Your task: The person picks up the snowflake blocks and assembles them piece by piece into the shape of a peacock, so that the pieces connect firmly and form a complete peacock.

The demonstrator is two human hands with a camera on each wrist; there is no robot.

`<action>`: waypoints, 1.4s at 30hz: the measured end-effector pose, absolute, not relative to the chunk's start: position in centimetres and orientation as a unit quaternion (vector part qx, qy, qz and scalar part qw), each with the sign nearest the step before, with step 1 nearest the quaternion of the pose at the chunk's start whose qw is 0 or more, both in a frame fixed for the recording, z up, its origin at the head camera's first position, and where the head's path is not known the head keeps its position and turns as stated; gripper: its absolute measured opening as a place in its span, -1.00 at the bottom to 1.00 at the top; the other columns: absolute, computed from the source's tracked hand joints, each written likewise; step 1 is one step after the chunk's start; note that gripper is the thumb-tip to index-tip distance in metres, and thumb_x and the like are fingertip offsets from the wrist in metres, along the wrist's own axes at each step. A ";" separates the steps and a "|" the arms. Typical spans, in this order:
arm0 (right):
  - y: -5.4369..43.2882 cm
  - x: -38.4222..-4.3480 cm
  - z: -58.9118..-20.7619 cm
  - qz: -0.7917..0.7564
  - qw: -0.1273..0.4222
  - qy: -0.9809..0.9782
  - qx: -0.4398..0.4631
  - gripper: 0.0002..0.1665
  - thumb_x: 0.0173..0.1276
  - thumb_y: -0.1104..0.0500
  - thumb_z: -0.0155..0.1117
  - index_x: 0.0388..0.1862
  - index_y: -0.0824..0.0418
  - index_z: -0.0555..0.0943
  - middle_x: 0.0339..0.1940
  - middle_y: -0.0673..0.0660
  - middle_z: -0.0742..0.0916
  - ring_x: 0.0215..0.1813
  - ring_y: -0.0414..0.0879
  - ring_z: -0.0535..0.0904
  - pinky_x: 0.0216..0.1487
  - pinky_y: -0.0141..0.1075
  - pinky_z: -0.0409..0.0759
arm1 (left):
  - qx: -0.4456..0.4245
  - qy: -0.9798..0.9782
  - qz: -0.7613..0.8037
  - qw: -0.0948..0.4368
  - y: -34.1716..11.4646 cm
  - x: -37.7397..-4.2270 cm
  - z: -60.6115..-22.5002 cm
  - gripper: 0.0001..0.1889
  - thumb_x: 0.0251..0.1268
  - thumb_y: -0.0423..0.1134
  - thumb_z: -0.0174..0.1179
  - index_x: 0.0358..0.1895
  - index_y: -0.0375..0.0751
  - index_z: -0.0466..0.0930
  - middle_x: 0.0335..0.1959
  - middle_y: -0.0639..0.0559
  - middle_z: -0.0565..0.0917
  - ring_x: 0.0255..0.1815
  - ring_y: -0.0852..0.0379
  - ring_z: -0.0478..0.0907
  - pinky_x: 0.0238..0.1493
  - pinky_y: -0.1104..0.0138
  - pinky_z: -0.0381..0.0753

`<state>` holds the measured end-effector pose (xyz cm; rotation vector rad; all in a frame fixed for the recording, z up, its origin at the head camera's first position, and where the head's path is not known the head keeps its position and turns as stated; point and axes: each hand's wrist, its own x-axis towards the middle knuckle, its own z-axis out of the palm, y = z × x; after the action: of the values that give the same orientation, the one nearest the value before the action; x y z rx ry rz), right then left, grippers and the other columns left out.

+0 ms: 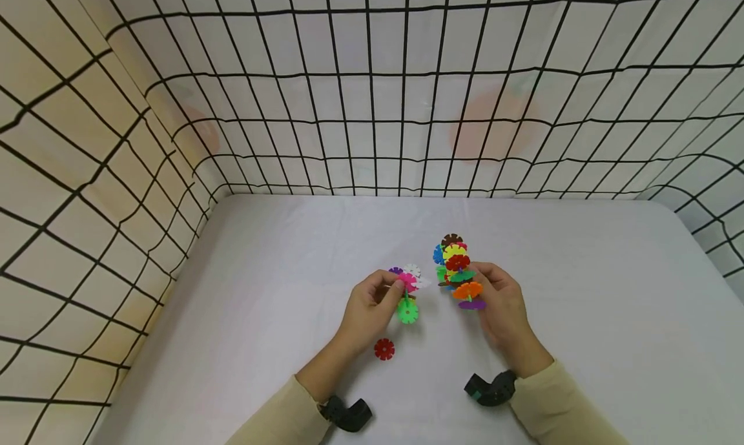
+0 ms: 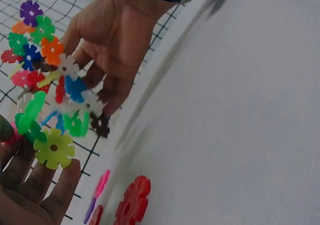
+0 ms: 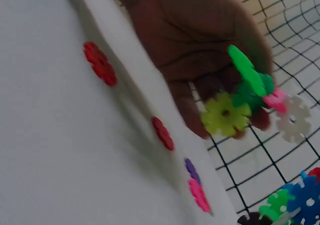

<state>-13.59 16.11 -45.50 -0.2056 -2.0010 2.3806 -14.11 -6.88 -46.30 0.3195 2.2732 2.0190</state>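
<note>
My left hand [image 1: 365, 312] pinches a small cluster of snowflake building discs between thumb and fingers. A pink disc [image 1: 409, 282] sits by the fingertips and a bright green disc [image 1: 408, 312] hangs below. In the right wrist view, a yellow-green disc [image 3: 226, 113] and a white disc [image 3: 294, 119] belong to this cluster. My right hand [image 1: 507, 309] grips a larger multicoloured cluster of joined discs [image 1: 457, 262] from its right side. The two clusters are held close together above the table. Some of the right fingers are hidden behind the discs.
A loose red disc [image 1: 384, 349] lies on the white table [image 1: 279, 316] near my left wrist. The right wrist view shows another red disc [image 3: 163, 134], plus a purple disc [image 3: 192, 171] and pink disc [image 3: 199, 195]. Black wire mesh [image 1: 372, 96] stands around the table.
</note>
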 end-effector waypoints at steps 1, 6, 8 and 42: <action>15.9 -13.5 -45.7 0.787 0.002 -0.615 -0.049 -0.78 0.63 0.13 0.08 -0.19 -0.01 0.67 -0.12 -0.14 0.67 -0.10 -0.31 0.62 -0.09 -0.57 0.66 | 0.110 0.746 0.656 0.034 -6.8 -14.0 -46.2 -0.87 0.50 -0.25 0.18 -0.11 -0.23 0.65 -0.22 -0.16 0.75 -0.28 0.27 0.64 -0.26 0.49 0.62; 15.4 -13.0 -46.6 0.832 -0.012 -0.553 0.039 -0.72 0.65 0.23 -0.02 -0.14 0.00 0.66 -0.16 -0.11 0.74 -0.22 -0.32 0.69 -0.18 -0.55 0.68 | 0.123 0.741 0.660 0.016 -6.3 -13.6 -45.8 -0.90 0.46 -0.28 0.21 -0.13 -0.25 0.63 -0.21 -0.17 0.75 -0.28 0.26 0.65 -0.24 0.48 0.65; 15.2 -13.0 -46.8 0.839 -0.008 -0.540 0.065 -0.71 0.65 0.25 -0.02 -0.10 0.02 0.66 -0.13 -0.10 0.76 -0.17 -0.31 0.71 -0.12 -0.53 0.70 | 0.122 0.735 0.667 0.010 -6.1 -13.5 -45.7 -0.91 0.46 -0.29 0.21 -0.15 -0.26 0.63 -0.23 -0.17 0.74 -0.30 0.27 0.62 -0.25 0.49 0.63; 14.1 -12.7 -47.0 0.834 0.013 -0.545 0.088 -0.71 0.64 0.26 0.01 -0.01 0.00 0.68 -0.03 -0.08 0.74 -0.01 -0.27 0.70 0.03 -0.47 0.70 | 0.174 0.707 0.686 -0.002 -5.9 -12.4 -44.9 -0.91 0.42 -0.39 0.21 -0.28 -0.37 0.58 -0.30 -0.30 0.74 -0.41 0.32 0.56 -0.35 0.52 0.61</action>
<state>-12.74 14.15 -46.99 0.2748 -1.6977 2.5981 -12.44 -5.89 -44.93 0.5464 2.2227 2.1571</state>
